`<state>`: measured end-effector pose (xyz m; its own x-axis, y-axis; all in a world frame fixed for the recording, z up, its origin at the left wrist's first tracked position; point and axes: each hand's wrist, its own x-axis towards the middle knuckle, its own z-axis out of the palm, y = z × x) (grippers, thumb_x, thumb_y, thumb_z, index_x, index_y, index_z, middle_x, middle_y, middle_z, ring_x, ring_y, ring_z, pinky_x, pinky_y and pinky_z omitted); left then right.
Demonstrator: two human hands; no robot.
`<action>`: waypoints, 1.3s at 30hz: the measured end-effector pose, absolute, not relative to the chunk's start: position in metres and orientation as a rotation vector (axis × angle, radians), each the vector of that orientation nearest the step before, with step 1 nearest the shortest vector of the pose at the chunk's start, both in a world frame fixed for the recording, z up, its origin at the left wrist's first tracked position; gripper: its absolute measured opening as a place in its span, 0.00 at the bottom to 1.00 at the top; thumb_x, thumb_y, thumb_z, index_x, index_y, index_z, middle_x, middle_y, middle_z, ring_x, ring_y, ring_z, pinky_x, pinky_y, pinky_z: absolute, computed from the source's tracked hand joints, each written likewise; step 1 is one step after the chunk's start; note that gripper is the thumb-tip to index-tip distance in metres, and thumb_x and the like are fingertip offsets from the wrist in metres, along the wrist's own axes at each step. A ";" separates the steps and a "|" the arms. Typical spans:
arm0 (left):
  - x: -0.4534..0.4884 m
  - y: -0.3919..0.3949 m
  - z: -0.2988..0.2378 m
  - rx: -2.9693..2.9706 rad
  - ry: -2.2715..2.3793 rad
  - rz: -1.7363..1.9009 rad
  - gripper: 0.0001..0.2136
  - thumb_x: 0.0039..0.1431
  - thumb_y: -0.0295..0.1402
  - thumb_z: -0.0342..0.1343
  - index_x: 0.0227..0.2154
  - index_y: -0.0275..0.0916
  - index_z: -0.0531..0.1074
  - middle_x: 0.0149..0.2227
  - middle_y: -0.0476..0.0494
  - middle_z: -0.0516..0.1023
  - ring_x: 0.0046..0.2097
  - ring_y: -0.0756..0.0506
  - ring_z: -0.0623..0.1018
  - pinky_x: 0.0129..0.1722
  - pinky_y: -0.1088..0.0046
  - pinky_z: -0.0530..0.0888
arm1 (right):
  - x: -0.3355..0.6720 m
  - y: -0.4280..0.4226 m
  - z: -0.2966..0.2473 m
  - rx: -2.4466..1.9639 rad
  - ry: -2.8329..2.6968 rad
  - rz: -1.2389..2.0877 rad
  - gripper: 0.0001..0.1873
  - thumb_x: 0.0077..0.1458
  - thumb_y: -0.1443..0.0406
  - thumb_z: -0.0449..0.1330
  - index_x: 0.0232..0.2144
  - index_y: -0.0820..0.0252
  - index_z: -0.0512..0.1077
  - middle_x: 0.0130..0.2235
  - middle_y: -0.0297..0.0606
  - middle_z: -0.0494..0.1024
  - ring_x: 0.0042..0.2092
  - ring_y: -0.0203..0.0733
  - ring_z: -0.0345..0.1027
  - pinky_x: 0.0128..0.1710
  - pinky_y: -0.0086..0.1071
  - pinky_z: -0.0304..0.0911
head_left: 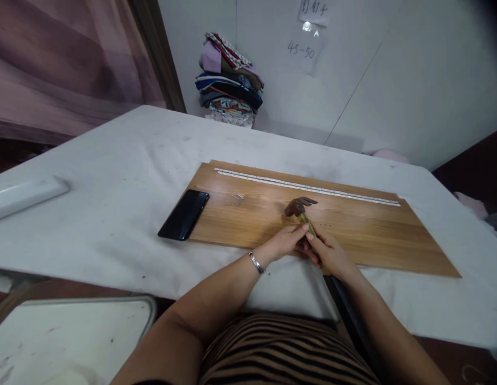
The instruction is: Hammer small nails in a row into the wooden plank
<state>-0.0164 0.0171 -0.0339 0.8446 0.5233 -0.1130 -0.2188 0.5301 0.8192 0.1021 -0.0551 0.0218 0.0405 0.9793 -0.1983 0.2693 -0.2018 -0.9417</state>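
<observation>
A claw hammer [301,205] with a rusty head is held over the wooden board [368,230]. My right hand [330,254] is closed around its handle from the right. My left hand [288,240], with a silver bracelet at the wrist, is closed on the handle from the other side, just below the head; its fingertips are partly hidden. Several loose nails [238,200] lie on the board further left. Small dark dots [325,224] run in a short row right of the hammer; whether they are holes or nail heads is too small to tell.
A black phone [184,215] overlaps the board's left end. Two measuring strips [308,187] run along its far edge. The white-covered table [123,160] carries a white object [27,195] at left. Folded cloths [230,80] are stacked by the wall; a pale stool [71,337] stands front left.
</observation>
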 end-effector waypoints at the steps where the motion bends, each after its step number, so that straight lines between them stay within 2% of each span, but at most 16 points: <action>1: -0.016 0.017 -0.034 0.909 0.366 0.453 0.27 0.48 0.58 0.55 0.30 0.33 0.67 0.23 0.47 0.71 0.26 0.49 0.74 0.35 0.66 0.73 | 0.102 -0.055 0.022 -1.577 -1.298 1.209 0.19 0.56 0.51 0.51 0.41 0.59 0.64 0.19 0.24 0.62 0.14 0.28 0.52 0.12 0.24 0.51; 10: -0.018 0.017 -0.032 0.983 0.363 0.454 0.28 0.49 0.59 0.53 0.31 0.33 0.67 0.22 0.46 0.73 0.25 0.48 0.75 0.33 0.68 0.74 | 0.103 -0.056 0.013 -1.510 -1.279 1.188 0.19 0.58 0.52 0.52 0.44 0.59 0.64 0.21 0.25 0.64 0.15 0.28 0.51 0.12 0.24 0.50; 15: -0.019 0.016 -0.030 0.965 0.389 0.480 0.28 0.47 0.59 0.54 0.30 0.34 0.66 0.22 0.48 0.71 0.25 0.50 0.75 0.33 0.68 0.74 | 0.105 -0.056 0.016 -1.518 -1.263 1.248 0.17 0.57 0.51 0.52 0.37 0.59 0.65 0.22 0.26 0.65 0.15 0.27 0.52 0.12 0.24 0.50; 23: -0.017 0.017 -0.033 0.967 0.407 0.476 0.28 0.47 0.60 0.54 0.30 0.33 0.67 0.22 0.48 0.71 0.25 0.50 0.74 0.34 0.68 0.73 | 0.104 -0.054 0.018 -1.553 -1.301 1.208 0.17 0.57 0.51 0.52 0.37 0.59 0.64 0.18 0.24 0.62 0.14 0.28 0.52 0.12 0.24 0.51; 26: -0.017 0.017 -0.032 0.965 0.409 0.476 0.28 0.48 0.59 0.54 0.31 0.33 0.67 0.22 0.48 0.71 0.26 0.50 0.74 0.34 0.68 0.73 | 0.103 -0.054 0.017 -1.551 -1.301 1.206 0.17 0.57 0.51 0.51 0.38 0.59 0.65 0.18 0.24 0.62 0.14 0.29 0.52 0.12 0.24 0.51; 32: -0.017 0.016 -0.030 1.003 0.409 0.506 0.28 0.47 0.60 0.54 0.29 0.34 0.66 0.22 0.49 0.70 0.23 0.51 0.73 0.29 0.71 0.72 | 0.101 -0.057 0.015 -1.527 -1.287 1.168 0.22 0.58 0.52 0.51 0.49 0.59 0.62 0.17 0.23 0.60 0.15 0.30 0.51 0.13 0.24 0.50; 37: -0.016 0.016 -0.031 0.979 0.424 0.514 0.28 0.48 0.59 0.54 0.29 0.34 0.66 0.21 0.49 0.70 0.24 0.50 0.73 0.31 0.69 0.72 | 0.102 -0.054 0.018 -1.539 -1.311 1.210 0.18 0.57 0.51 0.51 0.39 0.59 0.64 0.19 0.24 0.63 0.14 0.28 0.52 0.12 0.24 0.50; 39: -0.016 0.017 -0.031 0.965 0.419 0.510 0.28 0.47 0.59 0.54 0.30 0.34 0.66 0.21 0.49 0.69 0.25 0.50 0.73 0.32 0.69 0.72 | 0.102 -0.053 0.019 -1.536 -1.308 1.206 0.18 0.56 0.50 0.51 0.37 0.59 0.63 0.20 0.24 0.63 0.14 0.28 0.51 0.12 0.24 0.50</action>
<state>-0.0162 0.0166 -0.0309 0.8060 0.5814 -0.1107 -0.2214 0.4696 0.8546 0.1022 -0.0531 0.0191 0.0243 0.9842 -0.1753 0.2548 -0.1756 -0.9509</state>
